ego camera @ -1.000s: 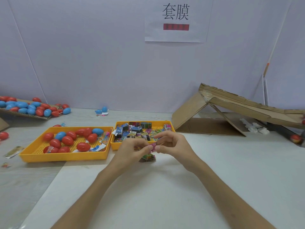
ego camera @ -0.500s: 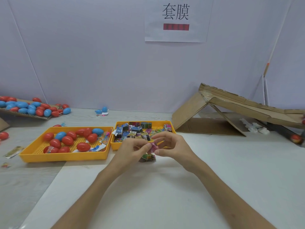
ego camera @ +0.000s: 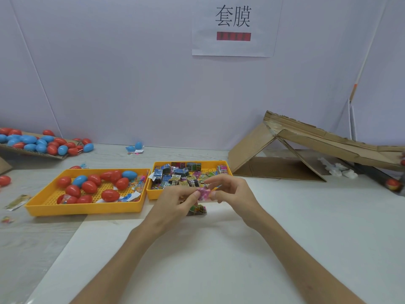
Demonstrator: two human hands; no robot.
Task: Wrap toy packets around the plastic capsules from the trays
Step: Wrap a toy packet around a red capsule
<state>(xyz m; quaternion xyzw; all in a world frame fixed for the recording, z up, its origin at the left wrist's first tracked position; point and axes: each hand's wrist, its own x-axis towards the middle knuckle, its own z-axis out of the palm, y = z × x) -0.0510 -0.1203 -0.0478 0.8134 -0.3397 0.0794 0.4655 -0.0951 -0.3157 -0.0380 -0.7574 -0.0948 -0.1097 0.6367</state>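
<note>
Still got a pinch grip on the pink packet [ego camera: 202, 191] with left hand [ego camera: 175, 199] and right hand [ego camera: 232, 191], just teased it wider, so probably prepping for one of the capsules [ego camera: 89, 187].

I have both bare forearms coming in from the lower edge, angled toward each other. My left hand [ego camera: 175, 201] pinches the pink packet [ego camera: 203, 192] between thumb and forefinger. My right hand [ego camera: 230, 190] pinches its opposite side, its other fingers curled and arched above.
</note>
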